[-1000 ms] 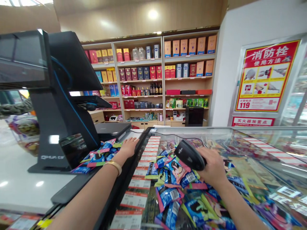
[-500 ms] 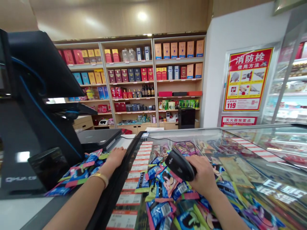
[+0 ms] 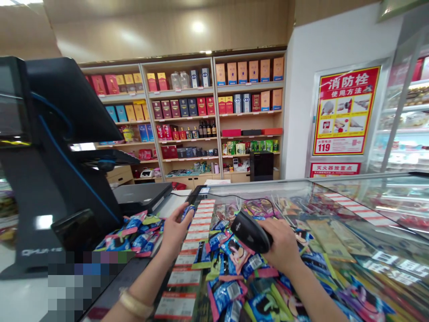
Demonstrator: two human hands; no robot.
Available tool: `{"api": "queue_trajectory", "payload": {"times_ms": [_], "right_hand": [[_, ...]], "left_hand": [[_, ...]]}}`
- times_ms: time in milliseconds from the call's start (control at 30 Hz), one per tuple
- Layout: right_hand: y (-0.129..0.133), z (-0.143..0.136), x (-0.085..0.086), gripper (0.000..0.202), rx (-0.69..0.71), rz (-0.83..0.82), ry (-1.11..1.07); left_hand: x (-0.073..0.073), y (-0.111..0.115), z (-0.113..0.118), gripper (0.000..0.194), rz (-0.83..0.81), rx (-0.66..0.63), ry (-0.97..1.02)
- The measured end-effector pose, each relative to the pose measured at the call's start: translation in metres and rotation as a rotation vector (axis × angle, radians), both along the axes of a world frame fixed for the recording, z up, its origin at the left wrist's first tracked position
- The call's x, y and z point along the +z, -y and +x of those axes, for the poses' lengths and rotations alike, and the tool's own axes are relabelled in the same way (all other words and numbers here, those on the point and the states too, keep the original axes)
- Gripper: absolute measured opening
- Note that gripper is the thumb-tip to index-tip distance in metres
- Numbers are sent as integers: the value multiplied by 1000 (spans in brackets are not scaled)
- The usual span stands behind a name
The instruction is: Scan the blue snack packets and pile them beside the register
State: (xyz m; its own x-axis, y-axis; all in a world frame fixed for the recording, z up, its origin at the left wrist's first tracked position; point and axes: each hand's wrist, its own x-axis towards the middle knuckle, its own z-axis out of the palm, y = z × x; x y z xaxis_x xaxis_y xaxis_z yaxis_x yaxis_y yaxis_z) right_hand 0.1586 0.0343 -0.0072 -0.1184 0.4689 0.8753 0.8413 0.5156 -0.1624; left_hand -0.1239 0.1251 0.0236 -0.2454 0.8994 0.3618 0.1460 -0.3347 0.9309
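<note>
Likely, your packet (image 3: 190, 213) is light, soft and slightly slippery; its flat end seam should be the safest hold. Your left grip (image 3: 174, 230) pinches it over the price tags (image 3: 197, 239), while your right grip (image 3: 283, 243) wraps the stiff scanner (image 3: 250, 232). More packets (image 3: 231, 250) lie at the near side of the glass bench (image 3: 295, 190). Boxed goods fill the far shelves (image 3: 248, 84), left of a red sign (image 3: 348, 112).

Cuts off register screen (image 3: 11, 105) at left edge. Pixelates counter (image 3: 22, 297) at lower left. Hides scanner (image 3: 251, 232) handle in right hand (image 3: 283, 243). Leaves price-label print (image 3: 176, 304) illegible.
</note>
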Motion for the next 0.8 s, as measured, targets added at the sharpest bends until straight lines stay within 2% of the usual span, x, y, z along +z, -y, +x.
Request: {"api": "queue_trajectory", "payload": {"times_ms": [100, 167, 233, 300, 367, 433, 467, 533, 633, 733, 800], "right_hand": [[0, -1, 0, 24, -10, 3, 2], [-1, 0, 0, 24, -13, 0, -3], [-1, 0, 0, 24, -4, -9, -4], [-1, 1, -1, 24, 1, -18, 2], [-1, 2, 0, 24, -2, -16, 11], [-1, 2, 0, 24, -8, -7, 19], [0, 2, 1, 24, -7, -4, 23], [1, 2, 3, 23, -1, -9, 27], [4, 0, 6, 24, 31, -29, 47], [7, -3, 9, 25, 72, -45, 76], [9, -7, 10, 24, 98, -58, 92]], "left_hand": [[-5, 23, 27, 41, -237, -135, 363], [-6, 30, 39, 27, -368, -196, 599], [-5, 32, 44, 21, -445, -251, 813], [-6, 32, 44, 23, -494, -327, 945], [-8, 32, 41, 20, -521, -398, 975], [-12, 33, 37, 12, -501, -426, 932], [-15, 34, 36, 15, -468, -425, 886], [-22, 34, 34, 34, -362, -401, 721], [-31, 33, 33, 58, -115, -300, 304], [-39, 30, 32, 60, 132, -183, -108], [-43, 29, 31, 58, 242, -141, -293]]}}
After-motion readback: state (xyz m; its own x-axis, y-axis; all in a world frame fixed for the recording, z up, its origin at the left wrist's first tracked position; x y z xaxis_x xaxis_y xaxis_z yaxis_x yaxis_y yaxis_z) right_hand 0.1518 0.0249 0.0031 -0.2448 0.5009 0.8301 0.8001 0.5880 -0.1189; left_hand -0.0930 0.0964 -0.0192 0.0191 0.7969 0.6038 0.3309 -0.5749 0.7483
